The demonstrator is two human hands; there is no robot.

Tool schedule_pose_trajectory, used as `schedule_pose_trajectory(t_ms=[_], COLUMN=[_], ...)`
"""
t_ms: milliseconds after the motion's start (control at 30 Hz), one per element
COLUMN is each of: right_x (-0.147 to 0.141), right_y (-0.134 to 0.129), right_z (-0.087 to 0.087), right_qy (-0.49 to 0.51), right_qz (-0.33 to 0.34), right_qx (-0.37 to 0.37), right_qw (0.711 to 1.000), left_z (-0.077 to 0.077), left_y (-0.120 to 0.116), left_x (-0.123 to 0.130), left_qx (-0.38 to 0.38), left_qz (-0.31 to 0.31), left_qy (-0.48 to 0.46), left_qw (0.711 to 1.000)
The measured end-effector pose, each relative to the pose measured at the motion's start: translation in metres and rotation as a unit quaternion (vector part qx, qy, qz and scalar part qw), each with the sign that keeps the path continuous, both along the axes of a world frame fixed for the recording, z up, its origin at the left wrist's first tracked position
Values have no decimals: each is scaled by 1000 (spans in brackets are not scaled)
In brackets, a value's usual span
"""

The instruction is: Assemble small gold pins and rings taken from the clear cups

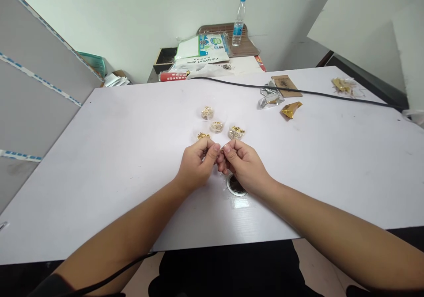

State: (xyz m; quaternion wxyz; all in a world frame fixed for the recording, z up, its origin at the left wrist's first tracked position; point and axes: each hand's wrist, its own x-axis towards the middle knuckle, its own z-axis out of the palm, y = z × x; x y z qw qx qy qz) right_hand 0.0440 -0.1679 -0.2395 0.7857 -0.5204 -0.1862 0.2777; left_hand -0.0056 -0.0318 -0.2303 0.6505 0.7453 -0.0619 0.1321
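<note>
My left hand [199, 162] and my right hand [244, 162] meet above the table, thumbs and forefingers pinched closed almost tip to tip. Between the tips shows a tiny gold-coloured sliver, too small to name. Just beyond the hands stand several small clear tubs of thin gold-coloured pieces: a far tub [207, 112], a middle tub [217, 127], a right tub [236, 132] and a left tub [203, 136] partly hidden by my left hand. Under my right hand lies a round dark disc with a silver rim [237, 185], partly covered by that hand.
A black cable [245, 85] crosses the back of the white table [126, 155]. Silver foil packets [270, 100], a gold foil piece [291, 110] and brown card [286, 86] lie back right. Behind the table stands a water bottle [238, 25]; a grey panel [39, 80] borders the left.
</note>
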Motion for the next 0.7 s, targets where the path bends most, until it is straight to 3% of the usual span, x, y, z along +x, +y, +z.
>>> schedule_pose_trajectory(t_ms=[367, 700], right_x=[0, 1], right_y=[1, -2], right_z=[0, 0], right_qy=[-10, 38], right_qz=[-9, 28], right_qx=[19, 45], right_qw=[1000, 998], left_z=[-1, -2], left_y=[-1, 1], left_x=[1, 4], left_qx=[19, -46], left_qz=[21, -38], left_qy=[-7, -6], left_qw=[1000, 998])
